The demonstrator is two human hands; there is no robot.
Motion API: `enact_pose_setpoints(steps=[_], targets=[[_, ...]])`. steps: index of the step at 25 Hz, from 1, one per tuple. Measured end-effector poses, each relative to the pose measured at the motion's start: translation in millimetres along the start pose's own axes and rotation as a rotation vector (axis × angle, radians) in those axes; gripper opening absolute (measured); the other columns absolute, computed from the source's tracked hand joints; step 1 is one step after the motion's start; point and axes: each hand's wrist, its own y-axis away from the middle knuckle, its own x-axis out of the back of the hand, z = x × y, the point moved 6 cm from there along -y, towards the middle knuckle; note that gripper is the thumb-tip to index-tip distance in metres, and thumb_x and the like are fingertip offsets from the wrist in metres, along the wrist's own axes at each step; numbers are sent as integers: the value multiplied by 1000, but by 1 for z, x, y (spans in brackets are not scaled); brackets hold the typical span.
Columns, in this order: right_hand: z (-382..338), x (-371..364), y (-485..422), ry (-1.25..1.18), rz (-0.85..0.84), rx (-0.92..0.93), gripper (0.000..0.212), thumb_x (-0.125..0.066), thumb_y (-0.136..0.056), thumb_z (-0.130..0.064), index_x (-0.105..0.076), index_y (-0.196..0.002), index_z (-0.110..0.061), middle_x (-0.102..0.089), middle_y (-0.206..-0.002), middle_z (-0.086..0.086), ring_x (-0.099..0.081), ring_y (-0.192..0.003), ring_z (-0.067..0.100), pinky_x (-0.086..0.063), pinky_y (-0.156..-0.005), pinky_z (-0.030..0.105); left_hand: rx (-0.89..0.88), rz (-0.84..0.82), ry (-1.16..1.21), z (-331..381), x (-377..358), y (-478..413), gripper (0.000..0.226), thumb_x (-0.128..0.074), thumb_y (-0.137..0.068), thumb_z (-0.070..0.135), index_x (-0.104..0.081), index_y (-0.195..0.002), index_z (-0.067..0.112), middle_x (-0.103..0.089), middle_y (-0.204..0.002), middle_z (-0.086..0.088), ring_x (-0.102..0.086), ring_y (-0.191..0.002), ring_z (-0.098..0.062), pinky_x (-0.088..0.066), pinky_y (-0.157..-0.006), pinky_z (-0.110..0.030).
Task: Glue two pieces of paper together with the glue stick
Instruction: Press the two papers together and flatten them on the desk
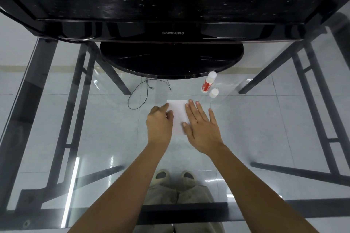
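My right hand (201, 126) lies flat on the right part of the white paper (177, 113), fingers straight and spread, palm down, the thumb tip resting on the sheet near its near edge. My left hand (160, 123) sits at the paper's left edge with its fingers curled; the thumb tip is on top of the sheet and the forefinger reaches to the far left corner, so I am pinching that edge. I see one white rectangle between my hands and cannot tell whether a second sheet lies under it.

The paper rests on the glass table (265, 119), near the middle. To the far right of it is the glue stick (208, 82), white with a red label; I cannot tell if it stands or lies. Its white cap (214, 93) is off and sits just beside it, on the near right side, apart from the paper.

Farther back, the round black base (170, 60) of a black monitor (173, 33) sits on the glass. A thin black cable (140, 92) loops to the far left of the paper. Through the glass I see my shoes (161, 175) on the tiled floor.
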Motion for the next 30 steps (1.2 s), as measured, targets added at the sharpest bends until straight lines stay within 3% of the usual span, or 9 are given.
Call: enact_pose_setpoints(steps=[5, 11, 15, 17, 21, 27, 30], targets=[[1, -3, 0, 75, -1, -16, 64, -7, -92, -50, 3, -148, -20, 4, -158, -2, 7, -145, 16, 8, -112, 41, -409, 179, -289, -6, 1, 21, 31, -73, -75, 5, -67, -105, -2, -57, -77, -18, -56, -57, -28, -53, -50, -29], [0, -2, 1, 75, 16, -20, 63, -9, -93, -49, 0, -148, -19, 2, -159, -1, 5, -145, 16, 7, -112, 41, -547, 173, -356, -23, 6, 40, 32, -75, -75, 11, -69, -105, 4, -61, -83, -16, -57, -62, -28, -54, -55, -30], [-1, -1, 1, 75, 11, -26, 67, 0, -88, -51, 5, -147, -20, 4, -158, -2, 7, -145, 17, 9, -112, 40, -694, 137, -403, -22, 10, 50, 28, -75, -74, 14, -72, -100, 5, -69, -92, -16, -63, -71, -27, -56, -64, -29], [-1, 0, 1, 71, 16, -23, 69, 3, -86, -53, 5, -147, -20, 4, -158, -1, 6, -145, 18, 9, -112, 40, -765, 94, -408, -23, 8, 56, 26, -67, -82, 18, -70, -103, 4, -71, -102, -16, -67, -84, -29, -56, -72, -31], [-2, 0, 1, 68, 13, -24, 71, 5, -85, -54, 4, -148, -20, 3, -159, -1, 5, -145, 19, 9, -112, 41, -773, -50, -450, -35, -1, 65, 48, -32, -98, 38, -62, -117, 7, -65, -120, -11, -63, -109, -26, -54, -84, -36], [-1, -2, 0, 66, -1, -35, 67, -3, -89, -54, 4, -148, -21, 4, -159, -1, 7, -145, 20, 9, -113, 42, -915, -69, -462, -34, 11, 62, 44, -35, -98, 34, -67, -110, 6, -64, -121, -12, -61, -113, -28, -50, -91, -40], [-1, -3, 0, 71, 16, -32, 70, 1, -87, -55, 2, -148, -21, 2, -159, -1, 5, -145, 20, 8, -113, 42, -841, -129, -463, -27, 9, 60, 52, -28, -98, 41, -57, -123, 6, -55, -133, -12, -50, -125, -29, -38, -102, -45]])
